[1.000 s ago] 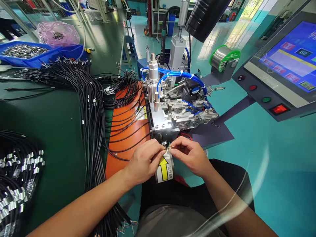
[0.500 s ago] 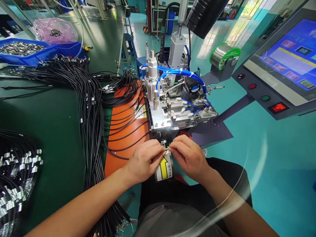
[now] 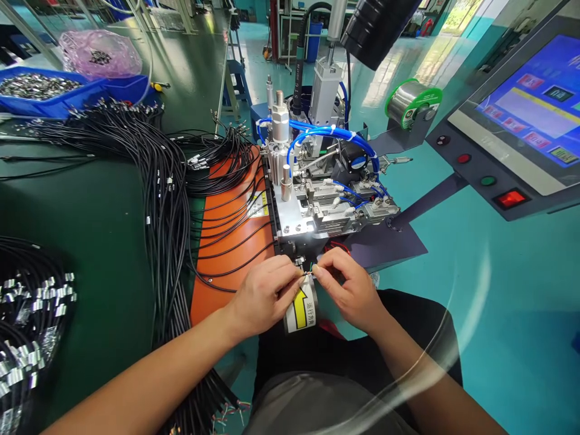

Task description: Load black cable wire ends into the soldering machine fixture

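My left hand is closed in a pinch on the end of a black cable, which runs in from the left over the orange board. Thin coloured wires, one of them green, stick out past its fingertips. Close beside it, the thumb and forefinger of my right hand pinch the tips of those wires. Both hands are above a metal guide plate with a yellow arrow, at the front of a metal machine. The fingertips hide much of the wire ends.
More black cables lie in a thick bundle across the green table and the orange board. A blue tray holds small metal parts. At right are a solder spool and a control screen.
My right hand's fingers have shifted slightly right and opened up from a tighter curl, so the green wire shows more clearly. The left hand stays nearly where it was.
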`<action>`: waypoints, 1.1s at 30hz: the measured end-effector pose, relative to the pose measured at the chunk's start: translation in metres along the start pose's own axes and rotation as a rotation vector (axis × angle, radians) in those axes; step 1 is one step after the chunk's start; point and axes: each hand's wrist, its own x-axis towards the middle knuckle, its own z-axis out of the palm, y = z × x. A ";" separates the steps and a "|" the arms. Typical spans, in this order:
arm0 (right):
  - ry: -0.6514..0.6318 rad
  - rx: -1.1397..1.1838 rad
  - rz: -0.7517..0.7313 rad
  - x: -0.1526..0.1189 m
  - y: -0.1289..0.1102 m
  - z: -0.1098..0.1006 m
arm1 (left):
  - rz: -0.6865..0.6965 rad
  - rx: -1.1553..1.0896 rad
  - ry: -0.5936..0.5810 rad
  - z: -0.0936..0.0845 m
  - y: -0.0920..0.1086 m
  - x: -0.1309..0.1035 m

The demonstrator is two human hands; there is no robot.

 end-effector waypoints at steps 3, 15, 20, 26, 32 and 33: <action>-0.030 0.058 0.063 0.000 0.001 0.002 | 0.006 0.008 -0.013 0.000 0.000 0.000; -0.188 0.007 0.119 0.012 -0.006 -0.013 | 0.079 0.130 -0.046 0.001 -0.001 -0.001; -0.269 -0.030 0.120 0.018 -0.011 -0.019 | 0.128 0.226 -0.085 -0.001 0.000 -0.001; -0.354 0.089 0.128 0.027 -0.009 -0.021 | 0.118 0.203 -0.064 -0.001 -0.001 -0.001; -0.163 0.429 0.259 0.023 0.000 0.000 | -0.065 0.029 0.045 -0.002 0.003 0.002; -0.107 0.480 0.274 0.020 0.001 0.006 | -0.100 0.010 0.056 -0.003 0.005 0.002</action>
